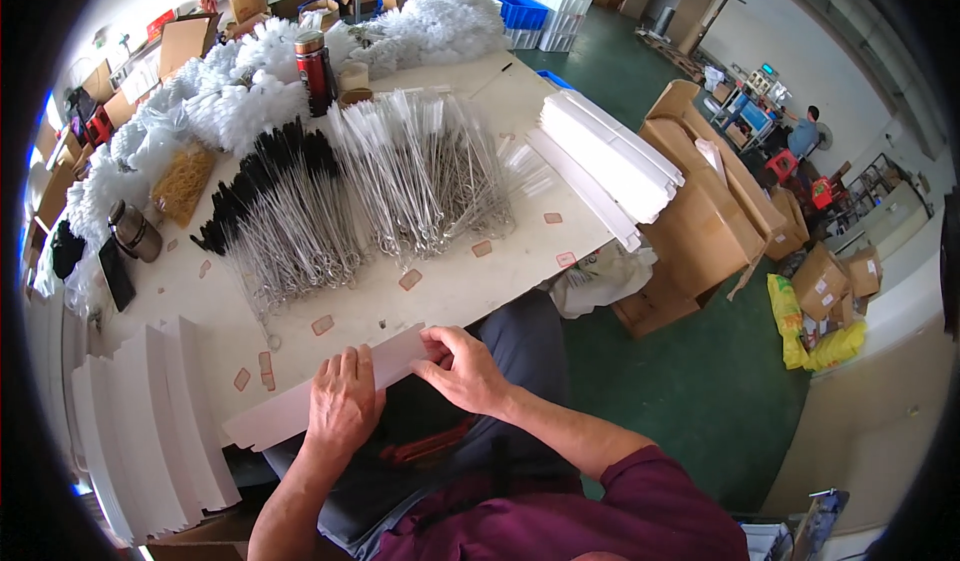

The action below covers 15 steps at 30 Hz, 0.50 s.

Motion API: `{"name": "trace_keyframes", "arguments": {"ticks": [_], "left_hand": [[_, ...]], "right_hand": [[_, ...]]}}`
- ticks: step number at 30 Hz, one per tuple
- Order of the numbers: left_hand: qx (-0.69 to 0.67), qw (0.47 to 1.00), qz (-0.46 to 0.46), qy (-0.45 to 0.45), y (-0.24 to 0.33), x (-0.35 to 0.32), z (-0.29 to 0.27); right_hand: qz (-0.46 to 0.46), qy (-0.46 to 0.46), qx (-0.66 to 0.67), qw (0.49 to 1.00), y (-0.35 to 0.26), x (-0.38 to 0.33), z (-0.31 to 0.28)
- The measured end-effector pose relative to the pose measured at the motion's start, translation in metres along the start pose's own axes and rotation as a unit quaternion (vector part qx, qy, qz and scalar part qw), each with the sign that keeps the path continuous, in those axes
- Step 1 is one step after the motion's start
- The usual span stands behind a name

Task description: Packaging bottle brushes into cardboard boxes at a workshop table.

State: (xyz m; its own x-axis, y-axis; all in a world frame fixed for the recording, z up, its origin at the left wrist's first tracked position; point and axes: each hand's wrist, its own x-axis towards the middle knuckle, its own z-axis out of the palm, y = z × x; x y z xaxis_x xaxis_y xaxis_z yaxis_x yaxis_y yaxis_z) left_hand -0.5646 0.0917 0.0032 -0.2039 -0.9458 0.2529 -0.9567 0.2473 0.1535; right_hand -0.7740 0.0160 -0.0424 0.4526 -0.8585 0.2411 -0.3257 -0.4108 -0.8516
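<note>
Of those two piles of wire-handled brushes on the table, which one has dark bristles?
The left pile, nearer the yellow bundle: its bristles are black, while those of the right pile are whitish.

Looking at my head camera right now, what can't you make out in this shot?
All in the head view:
- White strip: its underside faces away, and the left hand covers part of its top.
- Black-bristled brushes: they overlap too densely to count.
- Large cardboard box: its own walls and flaps hide most of its inside.
- Seated co-worker: too small and far to make out the hands.
</note>
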Motion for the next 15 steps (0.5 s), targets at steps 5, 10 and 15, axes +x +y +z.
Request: {"name": "trace_keyframes", "arguments": {"ticks": [5,10,15], "left_hand": [[0.001,1.000,-0.011,0.002,-0.003,-0.014,0.007],[-0.028,0.999,-0.012,-0.016,-0.004,-0.004,0.007],[-0.011,1.000,-0.004,-0.007,-0.007,-0.002,0.011]], "right_hand": [[0.160,-0.103,0.173,0.966,0.001,0.008,-0.004],[0.213,-0.115,0.227,0.943,-0.017,0.016,-0.032],[0.257,-0.148,0.267,0.917,-0.020,0.023,-0.039]]}}
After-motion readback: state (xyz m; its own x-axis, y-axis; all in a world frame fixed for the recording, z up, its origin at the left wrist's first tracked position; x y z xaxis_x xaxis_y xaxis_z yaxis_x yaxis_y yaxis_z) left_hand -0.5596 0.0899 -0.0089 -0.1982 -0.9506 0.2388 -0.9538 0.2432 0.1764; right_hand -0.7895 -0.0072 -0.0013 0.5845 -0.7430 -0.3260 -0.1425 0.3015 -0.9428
